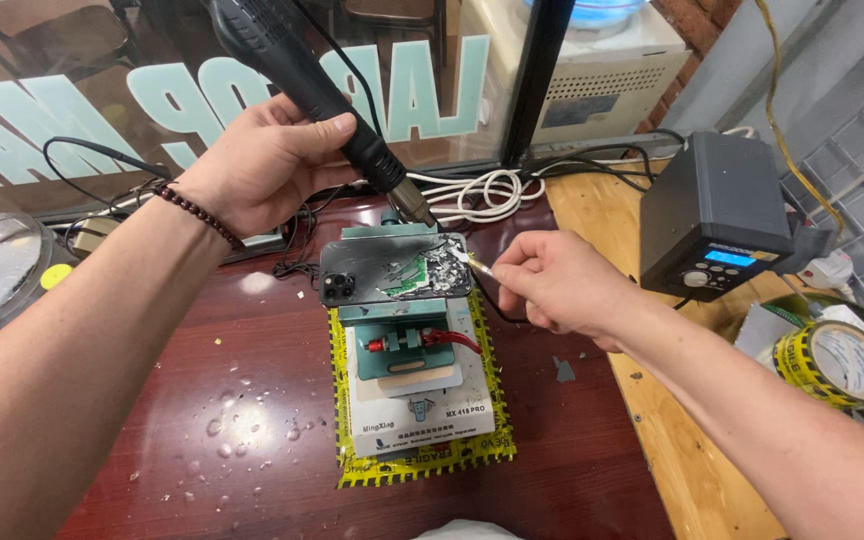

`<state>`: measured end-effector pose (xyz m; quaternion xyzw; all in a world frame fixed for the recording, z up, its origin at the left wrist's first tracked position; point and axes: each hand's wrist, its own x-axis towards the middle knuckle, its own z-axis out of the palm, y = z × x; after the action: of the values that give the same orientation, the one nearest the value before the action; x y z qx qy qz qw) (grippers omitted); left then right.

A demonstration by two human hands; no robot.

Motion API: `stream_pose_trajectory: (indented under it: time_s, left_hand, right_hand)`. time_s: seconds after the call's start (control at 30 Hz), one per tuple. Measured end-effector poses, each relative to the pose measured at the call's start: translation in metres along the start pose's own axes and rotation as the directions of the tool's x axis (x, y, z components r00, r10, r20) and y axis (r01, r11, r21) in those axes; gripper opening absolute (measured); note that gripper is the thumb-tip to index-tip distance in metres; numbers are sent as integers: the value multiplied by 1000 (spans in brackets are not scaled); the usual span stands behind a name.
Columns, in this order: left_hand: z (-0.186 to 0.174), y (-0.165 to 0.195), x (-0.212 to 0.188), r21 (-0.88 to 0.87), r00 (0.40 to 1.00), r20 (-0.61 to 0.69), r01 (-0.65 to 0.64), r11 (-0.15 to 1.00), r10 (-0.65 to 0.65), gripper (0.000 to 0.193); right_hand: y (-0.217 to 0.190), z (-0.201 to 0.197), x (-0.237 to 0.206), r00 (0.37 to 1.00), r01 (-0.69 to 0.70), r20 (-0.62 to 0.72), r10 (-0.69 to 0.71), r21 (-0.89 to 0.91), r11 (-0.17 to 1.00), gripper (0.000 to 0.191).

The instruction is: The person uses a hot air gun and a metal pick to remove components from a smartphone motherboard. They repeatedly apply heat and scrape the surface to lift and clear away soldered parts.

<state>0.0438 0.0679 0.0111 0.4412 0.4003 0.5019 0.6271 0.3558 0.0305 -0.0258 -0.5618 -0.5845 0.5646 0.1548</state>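
Gripped in the left hand (pixel 262 165), a heat gun (pixel 302 70) is being aimed at the fragile, cracked phone (pixel 392 268); a thin tool (pixel 479 264) is being pinched by the right hand (pixel 562 285).

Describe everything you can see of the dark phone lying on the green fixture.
The dark phone with a shattered glass back lies flat, back up, across a green clamping fixture, its camera cluster toward the left. The glass near its right end is broken into pale shards and partly stripped, baring green underneath. The black hot-air gun's metal nozzle, held in the left hand, points at its upper right edge. A thin metal tool in the right hand touches the broken area at the right edge.
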Motion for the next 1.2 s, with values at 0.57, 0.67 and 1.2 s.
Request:
stream_pose_trajectory:
  time_s: [0.57,0.67,1.2]
  left_hand:
    - [-2,-5,13,40,1000,8,7,999,-7,16]
    - [-4,-6,13,26,999,38,1,1000,-2,16]
    - [-5,-5,5,4,995,72,68,998,-68,14]
  right_hand:
    - [6,27,-23,974,67,-224,-44,94,993,18]
    - [2,22,-22,996,13,-95,4,176,984,21]
    - [-27,38,-14,951,-15,-294,-93,-346,938,21]
